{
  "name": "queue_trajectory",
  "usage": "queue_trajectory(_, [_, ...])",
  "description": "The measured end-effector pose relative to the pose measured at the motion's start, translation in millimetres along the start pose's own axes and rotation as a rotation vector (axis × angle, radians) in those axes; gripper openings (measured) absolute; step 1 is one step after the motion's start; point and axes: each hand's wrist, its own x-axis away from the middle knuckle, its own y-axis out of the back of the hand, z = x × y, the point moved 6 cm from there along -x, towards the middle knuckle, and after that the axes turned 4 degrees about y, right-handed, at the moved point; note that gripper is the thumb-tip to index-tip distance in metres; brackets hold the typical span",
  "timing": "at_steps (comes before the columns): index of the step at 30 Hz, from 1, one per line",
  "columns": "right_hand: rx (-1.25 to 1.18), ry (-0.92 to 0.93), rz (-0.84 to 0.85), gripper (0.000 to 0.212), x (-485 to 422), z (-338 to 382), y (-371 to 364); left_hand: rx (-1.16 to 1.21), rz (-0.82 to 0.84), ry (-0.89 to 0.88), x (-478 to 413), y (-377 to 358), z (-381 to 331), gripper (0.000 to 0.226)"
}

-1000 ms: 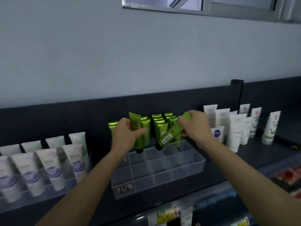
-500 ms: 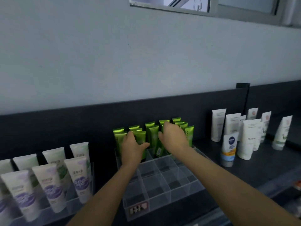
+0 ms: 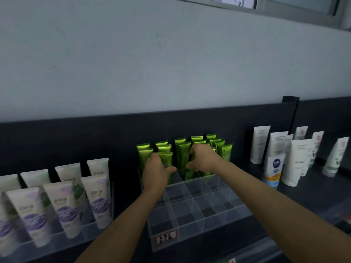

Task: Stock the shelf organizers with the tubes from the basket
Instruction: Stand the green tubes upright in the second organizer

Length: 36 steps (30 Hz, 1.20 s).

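Two hands at clear organizer [image 3: 191, 211], head view: left hand [image 3: 154, 172] curled round green tube [image 3: 164, 158], right hand [image 3: 204, 158] pinching another among filled back rows. Press caps straight down, one per cell; avoid tipping neighbours. Front cells unfilled. Basket unseen. White tubes [image 3: 296, 162] crowding right, purple-labelled tubes [image 3: 64, 202] left.

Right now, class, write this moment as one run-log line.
left hand: grips green tube | right hand: grips second green tube | clear organizer: tubes upright in back rows
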Motion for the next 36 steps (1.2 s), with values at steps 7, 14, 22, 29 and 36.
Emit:
queue_trajectory(7, [0.058,0.127,-0.027,0.016,-10.3,6.9,1.6,0.002,-0.014,0.025,-5.0,-2.8,0.6,0.047])
queue_trajectory(14, [0.159,0.173,-0.041,0.014,-34.7,3.8,5.9,0.026,-0.022,-0.001,-7.7,-3.6,-1.1,0.046])
queue_trajectory(22, [0.542,0.308,-0.117,0.012,-45.0,10.6,11.2,-0.026,0.013,-0.028,-8.7,-6.7,3.2,0.048])
queue_trajectory(29, [0.548,0.288,-0.156,0.014,-48.8,-0.5,13.0,-0.030,0.026,-0.043,-5.1,-3.7,6.4,0.045])
queue_trajectory(36, [0.526,0.267,-0.130,0.014,-47.2,-6.1,15.2,-0.021,0.029,-0.030,-0.9,-1.0,8.6,0.041])
